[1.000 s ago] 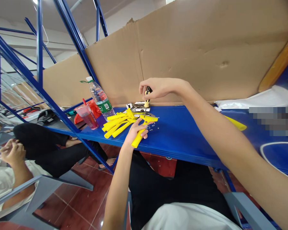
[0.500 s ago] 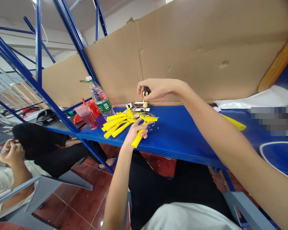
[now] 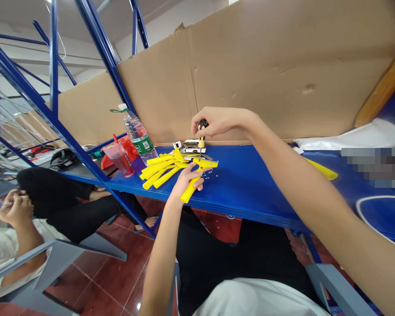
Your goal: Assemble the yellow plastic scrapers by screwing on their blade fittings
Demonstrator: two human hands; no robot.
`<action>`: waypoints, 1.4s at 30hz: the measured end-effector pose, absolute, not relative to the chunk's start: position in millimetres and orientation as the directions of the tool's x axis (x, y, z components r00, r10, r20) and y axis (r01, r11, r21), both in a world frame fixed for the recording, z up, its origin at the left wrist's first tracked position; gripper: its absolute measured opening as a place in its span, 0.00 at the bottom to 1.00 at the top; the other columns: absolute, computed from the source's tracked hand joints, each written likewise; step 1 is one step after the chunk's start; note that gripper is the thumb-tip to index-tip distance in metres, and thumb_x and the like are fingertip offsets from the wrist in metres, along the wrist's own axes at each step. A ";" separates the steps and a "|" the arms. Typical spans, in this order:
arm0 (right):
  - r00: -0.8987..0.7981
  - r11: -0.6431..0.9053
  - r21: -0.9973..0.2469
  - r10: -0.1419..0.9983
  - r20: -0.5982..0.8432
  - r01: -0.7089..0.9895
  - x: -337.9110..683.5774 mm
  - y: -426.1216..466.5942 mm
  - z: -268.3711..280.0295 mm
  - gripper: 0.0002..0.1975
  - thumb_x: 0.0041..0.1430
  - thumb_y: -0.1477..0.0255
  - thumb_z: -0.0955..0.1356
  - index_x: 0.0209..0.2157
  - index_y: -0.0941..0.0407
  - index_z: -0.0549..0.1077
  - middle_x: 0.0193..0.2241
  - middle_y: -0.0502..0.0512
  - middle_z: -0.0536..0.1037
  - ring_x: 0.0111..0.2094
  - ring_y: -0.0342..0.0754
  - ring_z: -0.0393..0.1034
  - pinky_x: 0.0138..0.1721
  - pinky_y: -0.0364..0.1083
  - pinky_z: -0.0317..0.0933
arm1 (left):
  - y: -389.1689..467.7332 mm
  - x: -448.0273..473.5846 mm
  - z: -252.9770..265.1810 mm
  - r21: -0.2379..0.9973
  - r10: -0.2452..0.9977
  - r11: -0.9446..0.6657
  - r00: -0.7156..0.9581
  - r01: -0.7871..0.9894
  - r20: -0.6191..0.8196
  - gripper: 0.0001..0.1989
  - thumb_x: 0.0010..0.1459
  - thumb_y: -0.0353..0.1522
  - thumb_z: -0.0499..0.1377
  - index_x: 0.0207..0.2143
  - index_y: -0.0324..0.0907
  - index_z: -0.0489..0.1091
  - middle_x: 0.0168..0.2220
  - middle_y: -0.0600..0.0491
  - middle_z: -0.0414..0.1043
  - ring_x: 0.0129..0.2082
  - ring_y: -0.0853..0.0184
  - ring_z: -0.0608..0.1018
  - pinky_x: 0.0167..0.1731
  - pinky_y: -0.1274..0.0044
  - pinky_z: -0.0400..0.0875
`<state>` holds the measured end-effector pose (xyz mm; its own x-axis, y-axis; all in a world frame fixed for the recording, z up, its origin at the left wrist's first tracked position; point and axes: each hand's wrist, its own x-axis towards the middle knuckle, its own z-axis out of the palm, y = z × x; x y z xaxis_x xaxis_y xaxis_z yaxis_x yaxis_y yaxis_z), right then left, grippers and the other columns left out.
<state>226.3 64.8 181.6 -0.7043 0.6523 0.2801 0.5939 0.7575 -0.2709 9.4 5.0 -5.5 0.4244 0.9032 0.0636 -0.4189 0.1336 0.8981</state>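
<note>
My left hand is closed around a yellow plastic handle with a wider head, holding it slanted just above the front of the blue table. Above it, my right hand grips a black and yellow screwdriver by its top. The shaft points straight down and its tip meets the head of the handle. Several small metal bits, seemingly screws, lie scattered beside the left fingers. A pile of similar yellow handles rests to the left of my hand.
A water bottle and a pink cup stand at the left by a blue rack post. Cardboard walls off the back. Another yellow piece and a white bag lie at the right. A person sits at the left.
My right hand and the screwdriver have shifted slightly to the right, with the fingers turned a little on its handle. The left hand keeps its hold, nearly still.
</note>
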 end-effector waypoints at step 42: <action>-0.705 0.761 -0.324 0.646 0.293 0.562 228.8 69.2 178.7 0.09 0.66 0.65 0.78 0.44 0.54 0.82 0.36 0.52 0.85 0.28 0.45 0.73 0.32 0.46 0.61 | 5.9 10.0 -8.1 0.923 0.896 0.089 0.435 -0.373 0.090 0.33 0.53 0.28 0.75 0.56 0.43 0.63 0.57 0.39 0.84 0.18 0.80 0.66 0.23 0.77 0.67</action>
